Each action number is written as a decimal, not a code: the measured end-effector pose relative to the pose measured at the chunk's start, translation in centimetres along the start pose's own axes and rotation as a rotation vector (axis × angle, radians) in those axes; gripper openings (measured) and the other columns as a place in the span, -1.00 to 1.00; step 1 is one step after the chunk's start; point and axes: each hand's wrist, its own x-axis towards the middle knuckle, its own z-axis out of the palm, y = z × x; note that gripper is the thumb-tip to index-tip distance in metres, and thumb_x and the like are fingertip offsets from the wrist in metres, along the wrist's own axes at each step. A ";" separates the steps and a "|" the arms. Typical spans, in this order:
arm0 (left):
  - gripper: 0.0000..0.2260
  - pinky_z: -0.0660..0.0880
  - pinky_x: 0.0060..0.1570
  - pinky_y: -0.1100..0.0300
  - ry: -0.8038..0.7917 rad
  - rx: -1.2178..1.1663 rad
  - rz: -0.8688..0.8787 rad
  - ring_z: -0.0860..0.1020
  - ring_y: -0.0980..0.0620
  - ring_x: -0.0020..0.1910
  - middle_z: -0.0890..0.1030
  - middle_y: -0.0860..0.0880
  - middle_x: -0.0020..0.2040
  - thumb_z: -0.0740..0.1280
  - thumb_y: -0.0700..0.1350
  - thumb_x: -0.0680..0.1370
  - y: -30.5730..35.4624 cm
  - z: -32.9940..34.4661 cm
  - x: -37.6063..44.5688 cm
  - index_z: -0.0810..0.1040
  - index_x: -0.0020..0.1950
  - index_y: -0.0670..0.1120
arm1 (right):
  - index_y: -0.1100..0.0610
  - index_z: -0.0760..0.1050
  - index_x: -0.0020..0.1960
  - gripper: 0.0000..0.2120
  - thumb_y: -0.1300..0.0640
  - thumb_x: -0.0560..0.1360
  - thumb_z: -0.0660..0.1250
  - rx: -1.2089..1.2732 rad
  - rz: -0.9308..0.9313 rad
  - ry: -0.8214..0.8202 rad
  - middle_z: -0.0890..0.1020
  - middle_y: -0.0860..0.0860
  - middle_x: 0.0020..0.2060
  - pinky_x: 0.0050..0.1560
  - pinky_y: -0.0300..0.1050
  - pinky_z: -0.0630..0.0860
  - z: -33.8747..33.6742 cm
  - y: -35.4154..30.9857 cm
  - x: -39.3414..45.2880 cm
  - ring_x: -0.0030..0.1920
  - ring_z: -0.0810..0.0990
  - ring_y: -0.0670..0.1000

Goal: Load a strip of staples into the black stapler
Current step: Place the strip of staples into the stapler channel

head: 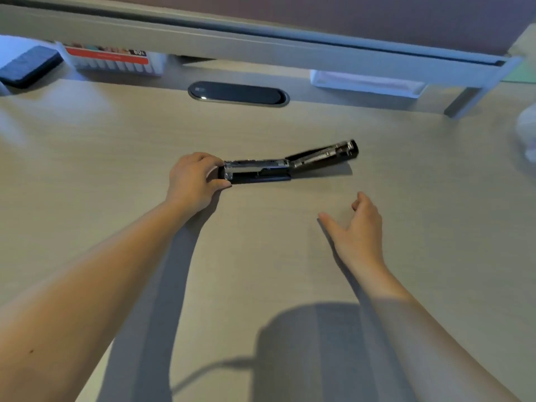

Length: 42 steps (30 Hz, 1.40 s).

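- We see the black stapler [285, 165] lying hinged open on the desk [116, 146], long axis left to right.
- Our left hand [193, 178] pinches its left end.
- Our right hand [358, 224] hovers nearer us, fingers spread, empty, just near of the raised top arm.
- We spot no staple strip.

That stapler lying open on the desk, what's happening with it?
A person is refilling the black stapler. Their left hand steadies its front end on the desk, with the top arm swung back and the metal channel exposed. The right hand hovers open and empty nearby. No staple strip is visible.
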 end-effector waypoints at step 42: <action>-0.66 0.26 0.29 0.03 -0.026 0.063 0.211 0.32 -0.10 0.30 0.46 -0.09 0.29 0.31 -0.03 0.45 -0.2 -0.6 -20.1 0.47 0.21 -0.06 | 0.22 0.45 0.07 -0.77 0.32 0.42 0.30 0.213 -0.787 -0.114 0.55 0.04 -0.17 -0.07 -0.30 0.46 1.7 -3.2 -14.6 -0.13 0.52 0.00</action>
